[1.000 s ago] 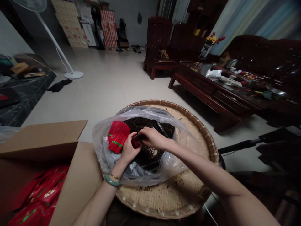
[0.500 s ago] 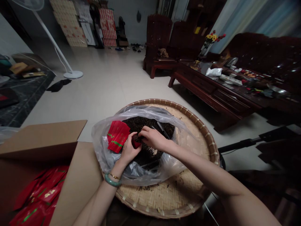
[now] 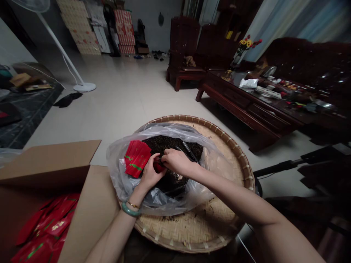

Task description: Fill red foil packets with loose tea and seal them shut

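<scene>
My left hand (image 3: 150,175) is wrapped round a small red packet (image 3: 158,165), keeping its mouth upward. At that mouth, the bunched fingers of my right hand (image 3: 177,162) press down on dark tea leaves; the fingertips are partly hidden. Beneath both hands, a heap of loose dark tea leaves (image 3: 156,143) fills an opened clear plastic bag (image 3: 116,155). A fanned stack of flat red packets with green marks (image 3: 137,157) lies on the heap, left of my left hand. Dark, shiny-edged bars (image 3: 189,150) rest in the leaves beyond my right hand.
The bag sits in a round woven bamboo tray (image 3: 175,233) with stray leaves on it. At left stands an open cardboard box (image 3: 93,204) holding several red packets (image 3: 52,223). A dark wooden table (image 3: 241,100), a black stand (image 3: 279,166) and a white fan (image 3: 84,87) stand around.
My right fingers have come down and closer over the packet's mouth, and the dark leaves there show less. The left hand keeps its hold on the packet, almost unmoved.
</scene>
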{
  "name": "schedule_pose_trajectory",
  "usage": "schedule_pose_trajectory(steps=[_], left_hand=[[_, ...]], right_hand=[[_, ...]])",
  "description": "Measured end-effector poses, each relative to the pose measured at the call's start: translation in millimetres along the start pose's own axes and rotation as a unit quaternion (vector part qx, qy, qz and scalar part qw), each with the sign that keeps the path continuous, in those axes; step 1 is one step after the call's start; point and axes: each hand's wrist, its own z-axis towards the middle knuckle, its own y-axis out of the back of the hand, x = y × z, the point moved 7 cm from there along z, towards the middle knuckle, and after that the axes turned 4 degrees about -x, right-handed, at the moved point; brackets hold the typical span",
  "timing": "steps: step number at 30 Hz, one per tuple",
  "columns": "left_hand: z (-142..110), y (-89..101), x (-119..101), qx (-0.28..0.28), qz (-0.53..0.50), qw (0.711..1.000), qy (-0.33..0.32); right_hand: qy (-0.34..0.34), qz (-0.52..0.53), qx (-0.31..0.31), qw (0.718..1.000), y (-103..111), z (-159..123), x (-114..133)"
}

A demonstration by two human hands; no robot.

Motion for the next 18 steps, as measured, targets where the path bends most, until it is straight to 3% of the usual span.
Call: schedule_pose_trajectory(steps=[7,12,18], left_hand=[[0.1,0.6,0.4,-0.005,0.002,1.000,-0.001],[0.1,1.6,0.9,-0.014,-0.012,1.000,-0.001],[-0.2,1.3,2.8,-0.009,-0.019,1.000,0.004]], right_hand=[[0.006,0.019,-0.006,1.000,3.2,-5.6,5.9],[-0.021,0.132,-0.096,0.986,18.5,-15.0,-1.7],[-0.024,0.217,-0.037,0.975,-10.1,-9.8,-7.2]])
